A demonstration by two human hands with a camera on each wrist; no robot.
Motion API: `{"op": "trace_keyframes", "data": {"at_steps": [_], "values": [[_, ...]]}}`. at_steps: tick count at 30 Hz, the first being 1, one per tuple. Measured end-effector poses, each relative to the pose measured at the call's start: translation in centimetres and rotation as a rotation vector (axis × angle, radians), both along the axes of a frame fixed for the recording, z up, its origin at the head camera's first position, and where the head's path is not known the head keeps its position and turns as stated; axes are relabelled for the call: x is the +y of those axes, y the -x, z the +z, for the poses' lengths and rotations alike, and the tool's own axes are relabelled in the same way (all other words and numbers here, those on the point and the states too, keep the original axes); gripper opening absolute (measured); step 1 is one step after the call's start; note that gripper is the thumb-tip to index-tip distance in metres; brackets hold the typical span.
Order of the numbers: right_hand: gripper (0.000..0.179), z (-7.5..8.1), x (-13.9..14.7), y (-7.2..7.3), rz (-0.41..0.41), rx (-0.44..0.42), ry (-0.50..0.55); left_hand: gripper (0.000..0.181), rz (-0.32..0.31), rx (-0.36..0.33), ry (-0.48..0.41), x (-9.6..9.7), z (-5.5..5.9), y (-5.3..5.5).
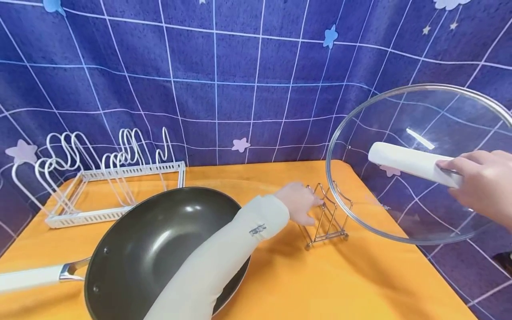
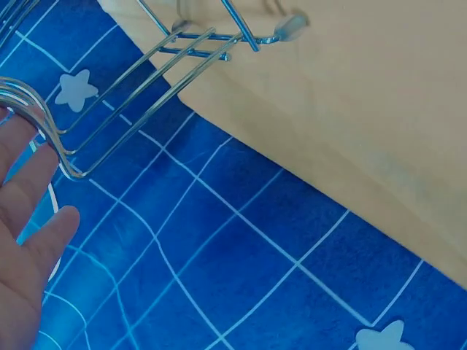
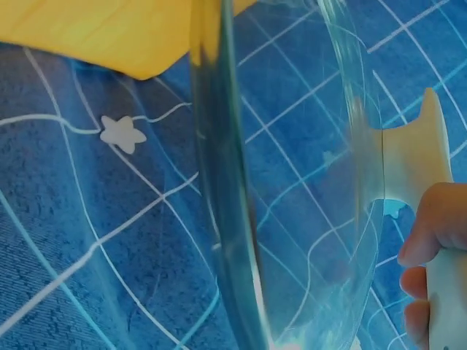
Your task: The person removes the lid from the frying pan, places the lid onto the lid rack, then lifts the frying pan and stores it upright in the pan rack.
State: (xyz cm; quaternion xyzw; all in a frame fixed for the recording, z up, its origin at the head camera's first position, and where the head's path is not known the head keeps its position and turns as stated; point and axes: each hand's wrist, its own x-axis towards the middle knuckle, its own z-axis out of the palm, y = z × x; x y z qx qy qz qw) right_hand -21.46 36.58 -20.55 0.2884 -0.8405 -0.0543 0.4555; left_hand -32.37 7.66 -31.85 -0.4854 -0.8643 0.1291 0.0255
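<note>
My right hand (image 1: pixel 486 180) grips the white handle (image 1: pixel 412 163) of a large glass lid (image 1: pixel 420 209). The lid is held up on its side above the table's right edge, its rim facing left in the right wrist view. Over a small metal wire rack (image 1: pixel 326 238), my left hand (image 1: pixel 298 202) reaches out from a pale sleeve. Its fingers (image 2: pixel 33 182) lie extended at the rack's curved wire tops, with the thumb apart. Whether they press on the wires I cannot tell. Below the left forearm sits a dark wok (image 1: pixel 160 253), partly hidden by the sleeve.
A white rack (image 1: pixel 92 217) with tall looped dividers stands at the back left. The wok's white handle (image 1: pixel 32 279) points left. An orange cloth (image 1: pixel 296 284) covers the table, and a blue gridded curtain (image 1: pixel 240 58) hangs behind and at the right.
</note>
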Motion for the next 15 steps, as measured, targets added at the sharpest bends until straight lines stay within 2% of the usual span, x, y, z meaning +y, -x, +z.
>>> {"op": "trace_keyframes", "data": {"at_steps": [2,7,11,15], "values": [[0.049,-0.05,-0.16,-0.26,-0.041,-0.028,-0.002,0.060,0.005,-0.007,-0.014,0.00,-0.10,-0.06],[0.055,-0.11,-0.40,-0.61,-0.098,-0.033,-0.041,0.059,0.017,-0.013,-0.014,-0.11,-0.16,-0.06],[0.055,0.01,-0.33,-0.69,-0.081,-0.010,-0.082,0.058,0.022,-0.021,-0.012,-0.12,-0.15,-0.06],[0.046,0.36,-0.11,-0.75,-0.046,0.013,-0.115,0.058,0.022,-0.034,-0.029,-0.04,-0.14,-0.15]]}}
